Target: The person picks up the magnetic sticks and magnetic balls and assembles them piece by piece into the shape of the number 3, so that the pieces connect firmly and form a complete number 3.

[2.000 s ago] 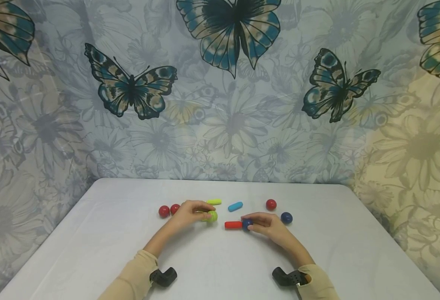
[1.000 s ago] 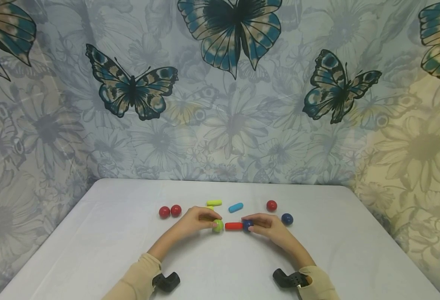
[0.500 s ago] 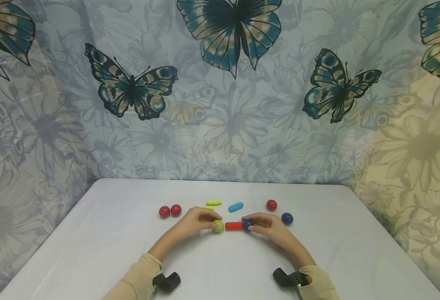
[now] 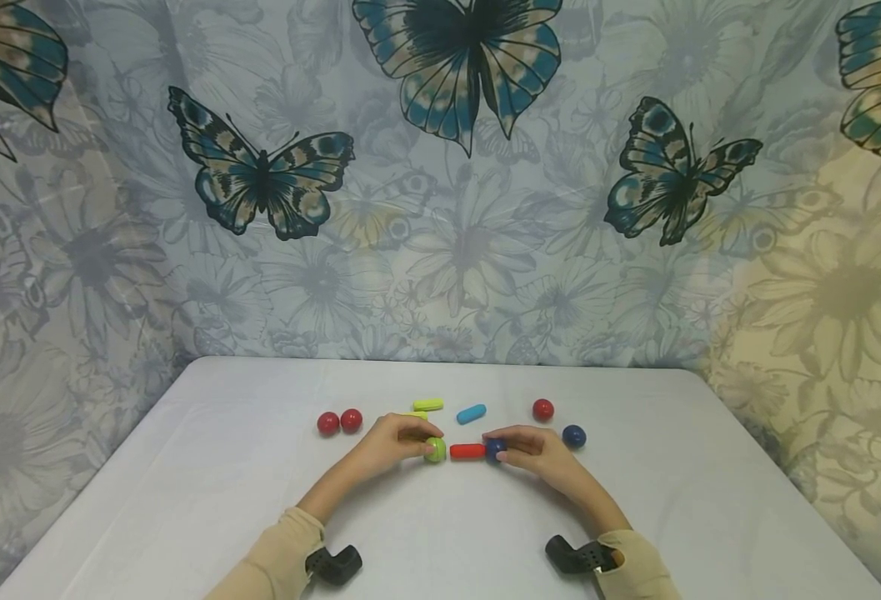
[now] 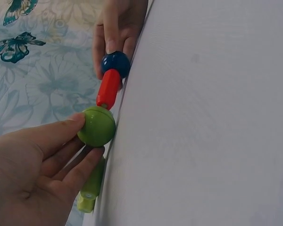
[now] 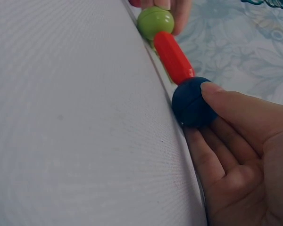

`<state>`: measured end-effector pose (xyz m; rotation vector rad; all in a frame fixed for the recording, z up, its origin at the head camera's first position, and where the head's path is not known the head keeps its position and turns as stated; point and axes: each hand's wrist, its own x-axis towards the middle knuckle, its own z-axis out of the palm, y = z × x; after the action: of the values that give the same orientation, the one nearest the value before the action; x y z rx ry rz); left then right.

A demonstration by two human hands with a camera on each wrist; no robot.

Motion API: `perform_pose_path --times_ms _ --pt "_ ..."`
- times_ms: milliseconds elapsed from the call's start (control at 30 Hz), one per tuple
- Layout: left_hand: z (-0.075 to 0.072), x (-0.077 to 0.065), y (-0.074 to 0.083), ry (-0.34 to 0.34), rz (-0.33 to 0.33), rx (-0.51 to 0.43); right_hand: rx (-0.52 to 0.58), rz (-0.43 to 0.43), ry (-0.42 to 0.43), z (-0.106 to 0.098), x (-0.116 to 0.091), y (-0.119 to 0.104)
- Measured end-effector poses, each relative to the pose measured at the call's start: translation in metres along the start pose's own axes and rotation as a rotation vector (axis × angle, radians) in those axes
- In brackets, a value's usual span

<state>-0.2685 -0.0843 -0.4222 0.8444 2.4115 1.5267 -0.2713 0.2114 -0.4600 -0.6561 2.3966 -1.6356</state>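
Between thumb and fingers my left hand (image 4: 393, 442) pinches a green ball (image 5: 97, 126). My right hand (image 4: 539, 455) pinches a blue ball (image 6: 194, 102). A red stick (image 4: 468, 451) joins the blue ball at one end and points its other end at the green ball, with a narrow gap between them in the head view. Behind my left hand lies a yellow-green stick (image 4: 419, 414), partly hidden by the fingers. Another yellow-green stick (image 4: 428, 405) and a light blue stick (image 4: 472, 413) lie farther back.
Two red balls (image 4: 328, 423) sit side by side left of my left hand. A third red ball (image 4: 543, 409) and a second blue ball (image 4: 573, 437) are beyond my right hand. The white table (image 4: 440, 533) ends at a butterfly-patterned cloth (image 4: 470, 250).
Over two seconds my left hand has brought the green ball right and nearer, level with the red stick's free end. My right hand stays in place. Little differs over the last second.
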Motion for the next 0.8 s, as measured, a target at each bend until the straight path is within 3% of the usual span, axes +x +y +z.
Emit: perform_pose_path --times_ms 167,467,800 --pt "-0.001 -0.004 0.012 -0.001 -0.001 -0.019 0.008 -0.004 0.000 0.000 0.000 0.000" --pt "0.006 0.006 -0.021 -0.004 0.009 -0.040 0.005 0.035 0.009 0.001 0.001 0.000" --pt "0.013 0.010 -0.024 0.021 0.025 -0.053 0.006 0.019 -0.003 0.000 -0.001 0.000"
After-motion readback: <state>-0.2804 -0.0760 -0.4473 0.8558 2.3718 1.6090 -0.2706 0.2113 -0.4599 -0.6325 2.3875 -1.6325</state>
